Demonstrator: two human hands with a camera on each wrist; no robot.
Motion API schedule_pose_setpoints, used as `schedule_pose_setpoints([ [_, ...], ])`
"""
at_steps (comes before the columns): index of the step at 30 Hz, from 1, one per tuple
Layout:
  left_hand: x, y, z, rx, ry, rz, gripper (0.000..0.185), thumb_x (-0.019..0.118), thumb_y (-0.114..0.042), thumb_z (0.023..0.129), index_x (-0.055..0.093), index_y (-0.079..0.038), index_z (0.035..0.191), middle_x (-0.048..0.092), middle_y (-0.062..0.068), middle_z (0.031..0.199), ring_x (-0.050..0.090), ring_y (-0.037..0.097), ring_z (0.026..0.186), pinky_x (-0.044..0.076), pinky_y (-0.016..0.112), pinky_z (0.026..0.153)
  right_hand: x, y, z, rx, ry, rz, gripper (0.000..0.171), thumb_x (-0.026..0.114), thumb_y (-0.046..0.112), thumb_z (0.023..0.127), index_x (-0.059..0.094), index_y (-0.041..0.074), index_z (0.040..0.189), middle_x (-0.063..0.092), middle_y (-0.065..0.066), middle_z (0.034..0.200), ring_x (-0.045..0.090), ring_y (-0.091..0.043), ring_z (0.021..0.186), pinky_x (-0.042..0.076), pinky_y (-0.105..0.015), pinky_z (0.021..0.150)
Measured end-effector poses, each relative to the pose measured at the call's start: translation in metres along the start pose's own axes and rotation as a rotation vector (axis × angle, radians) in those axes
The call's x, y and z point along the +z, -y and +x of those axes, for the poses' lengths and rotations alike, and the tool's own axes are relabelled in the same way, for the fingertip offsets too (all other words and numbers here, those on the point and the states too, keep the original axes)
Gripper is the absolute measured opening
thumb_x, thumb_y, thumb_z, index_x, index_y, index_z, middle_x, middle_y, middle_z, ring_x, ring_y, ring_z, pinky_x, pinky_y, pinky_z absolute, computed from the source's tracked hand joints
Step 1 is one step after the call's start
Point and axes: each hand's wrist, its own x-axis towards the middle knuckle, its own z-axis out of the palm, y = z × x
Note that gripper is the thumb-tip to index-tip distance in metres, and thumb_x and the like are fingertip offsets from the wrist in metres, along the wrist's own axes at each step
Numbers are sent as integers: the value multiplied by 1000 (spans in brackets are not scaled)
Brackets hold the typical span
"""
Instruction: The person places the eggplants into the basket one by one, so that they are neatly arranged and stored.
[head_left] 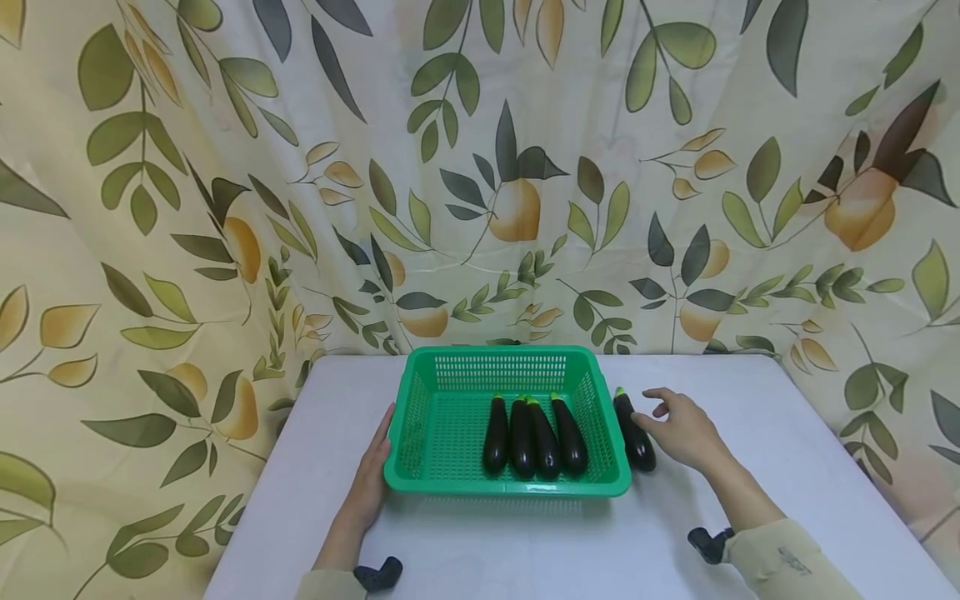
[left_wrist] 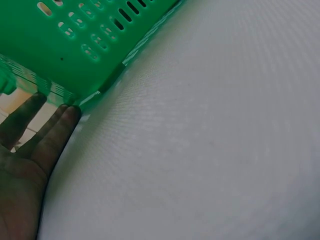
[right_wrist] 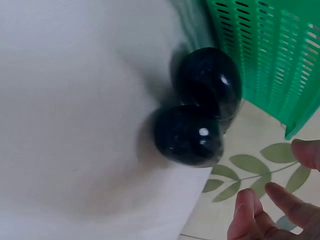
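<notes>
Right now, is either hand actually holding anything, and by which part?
Nothing is gripped. The left hand lies flat against the green basket's left wall; the right hand is open beside the loose eggplant.

White tabletop (head_left: pixel 525 542), bearing a green plastic basket (head_left: pixel 507 487) near the far edge and one dark eggplant (head_left: pixel 634 433) lying just right of it.

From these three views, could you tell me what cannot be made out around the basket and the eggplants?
- Right hand on the loose eggplant: the head view is too small to show contact; the right wrist view is motion-blurred, doubling the eggplant.
- Left hand against the green basket: its palm side is hidden in the head view; the left wrist view is dark and shows only fingers.
- The four eggplants in the basket: their undersides are hidden.
</notes>
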Motion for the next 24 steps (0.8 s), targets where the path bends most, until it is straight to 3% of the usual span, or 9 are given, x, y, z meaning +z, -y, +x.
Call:
schedule_pose_setpoints([
  [13,0,-3,-2,1,6,26,53,19,-40,112,20,-39,166,17,-12,174,6,30,164,1,73,123,23,-26,11,21,64,-9,66,63,34,100,46,-8,148,64,-36,123,63,-51,111,56,-61,85],
  [24,1,-3,0,-5,-6,24,52,20,-42,112,22,-44,164,21,-18,172,9,24,164,2,71,125,39,-28,13,32,63,51,63,63,31,101,47,-7,149,66,-30,116,66,-37,100,58,-49,78],
])
